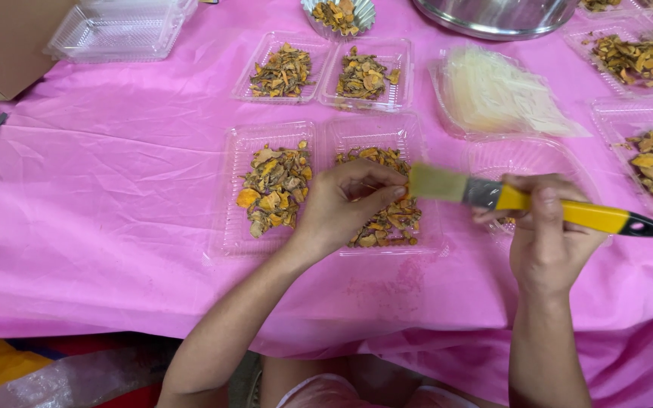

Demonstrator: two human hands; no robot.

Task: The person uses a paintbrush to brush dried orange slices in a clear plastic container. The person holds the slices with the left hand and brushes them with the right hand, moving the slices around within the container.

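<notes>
A yellow-handled brush (538,202) is gripped in the right hand (549,242) and is laid sideways, with its bristles pointed left and just touching the left hand (349,204). The left hand is pinched shut over the dried orange pieces (387,219) in the near double tray (319,136), but the thing pinched cannot be seen, and this hand is the nearer one to them. One brush and two hands are seen, and two filled double trays are counted in the middle of the pink cloth (115,211).
</notes>
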